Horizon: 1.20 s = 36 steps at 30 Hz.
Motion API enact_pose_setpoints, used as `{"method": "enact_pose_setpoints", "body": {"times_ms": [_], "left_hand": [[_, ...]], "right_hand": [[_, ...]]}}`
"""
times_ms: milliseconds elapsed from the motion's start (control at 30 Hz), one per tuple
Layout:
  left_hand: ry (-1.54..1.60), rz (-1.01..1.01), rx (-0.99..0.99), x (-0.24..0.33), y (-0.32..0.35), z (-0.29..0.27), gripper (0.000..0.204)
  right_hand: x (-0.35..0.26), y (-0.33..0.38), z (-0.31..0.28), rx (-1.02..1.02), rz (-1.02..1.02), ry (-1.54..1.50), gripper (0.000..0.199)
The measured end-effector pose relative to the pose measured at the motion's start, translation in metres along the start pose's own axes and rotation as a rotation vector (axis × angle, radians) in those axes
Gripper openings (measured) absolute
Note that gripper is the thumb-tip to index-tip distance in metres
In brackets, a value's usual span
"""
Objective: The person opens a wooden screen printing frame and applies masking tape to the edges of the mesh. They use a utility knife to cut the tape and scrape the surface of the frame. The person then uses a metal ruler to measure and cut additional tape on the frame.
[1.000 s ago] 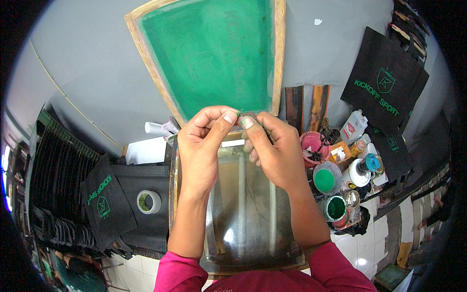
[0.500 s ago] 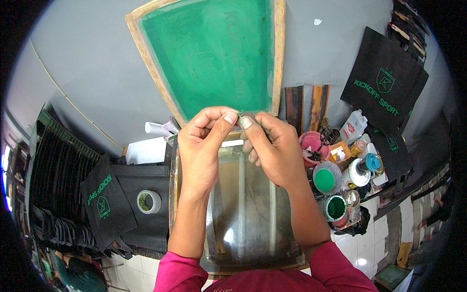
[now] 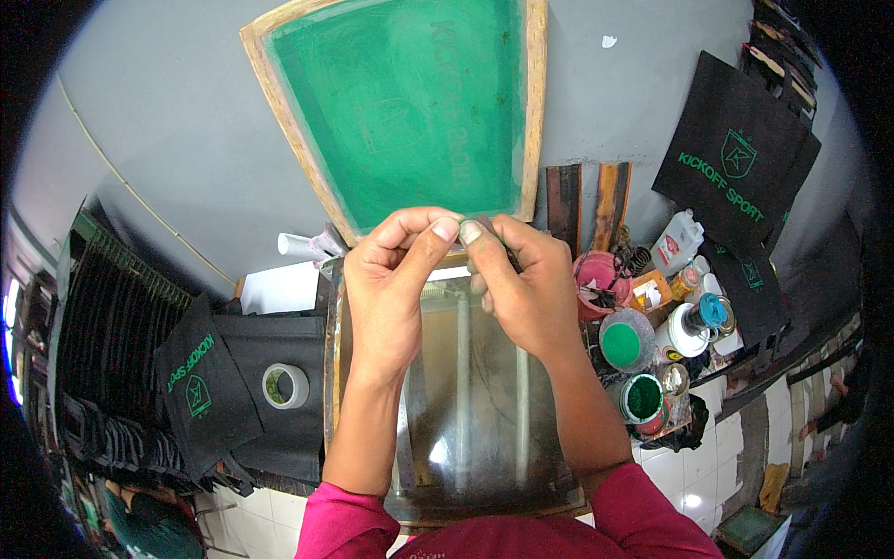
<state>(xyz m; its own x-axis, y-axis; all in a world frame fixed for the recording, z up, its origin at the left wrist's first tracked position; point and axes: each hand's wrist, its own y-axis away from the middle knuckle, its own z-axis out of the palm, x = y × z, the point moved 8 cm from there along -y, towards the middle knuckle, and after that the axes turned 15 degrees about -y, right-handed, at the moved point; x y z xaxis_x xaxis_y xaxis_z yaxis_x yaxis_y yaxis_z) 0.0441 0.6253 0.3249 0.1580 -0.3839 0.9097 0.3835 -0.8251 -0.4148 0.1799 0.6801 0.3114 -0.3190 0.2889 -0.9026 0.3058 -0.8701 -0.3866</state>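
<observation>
My left hand (image 3: 396,275) and my right hand (image 3: 521,279) meet in front of me, thumb tips nearly touching. Each hand pinches thumb against fingers. Between the fingertips is something small and dark that I cannot make out. Green smudges mark my right thumb. Beneath both hands lies a glass-topped table (image 3: 489,391) with pale tubes showing under the glass. Behind them a screen printing frame (image 3: 535,102) with a wooden border and green mesh stands tilted up; a faint shield and lettering show in the mesh.
Left, a tape roll (image 3: 285,386) rests on black bags (image 3: 209,401). At right stand a green ink pot (image 3: 643,399), a green-topped tub (image 3: 622,343), a white can (image 3: 684,331), a pink bucket (image 3: 596,279) and a plastic jug (image 3: 677,240). Printed black bags (image 3: 736,154) hang on the right.
Both hands stay pinched together and have shifted very slightly to the right and down. Nothing else has visibly moved.
</observation>
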Motion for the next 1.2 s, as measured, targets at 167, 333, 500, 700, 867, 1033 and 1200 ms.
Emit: {"method": "enact_pose_setpoints", "body": {"times_ms": [167,333,500,700,867,1033,1200], "left_hand": [[0.024,-0.007,0.006,-0.002,0.002,0.002,0.015],[0.029,-0.018,-0.005,-0.001,0.004,0.002,0.017],[0.047,-0.010,0.013,-0.002,0.005,0.000,0.017],[0.074,0.003,0.010,-0.001,0.005,0.002,0.018],[0.058,-0.027,0.008,-0.003,0.005,0.000,0.025],[-0.043,-0.107,-0.035,-0.030,0.024,-0.009,0.031],[-0.278,-0.232,-0.408,-0.062,0.070,0.009,0.031]], "right_hand": [[0.001,-0.001,-0.002,0.055,-0.036,0.006,0.037],[0.002,-0.001,-0.001,0.054,-0.051,-0.004,0.036],[0.004,-0.001,-0.001,0.035,-0.051,-0.007,0.036],[0.009,-0.001,-0.003,-0.037,-0.055,0.046,0.034],[0.015,0.002,0.006,-0.082,0.117,-0.257,0.031],[0.019,0.002,0.004,-0.111,0.198,-0.463,0.028],[0.022,0.000,0.010,-0.086,0.191,-0.651,0.024]]}}
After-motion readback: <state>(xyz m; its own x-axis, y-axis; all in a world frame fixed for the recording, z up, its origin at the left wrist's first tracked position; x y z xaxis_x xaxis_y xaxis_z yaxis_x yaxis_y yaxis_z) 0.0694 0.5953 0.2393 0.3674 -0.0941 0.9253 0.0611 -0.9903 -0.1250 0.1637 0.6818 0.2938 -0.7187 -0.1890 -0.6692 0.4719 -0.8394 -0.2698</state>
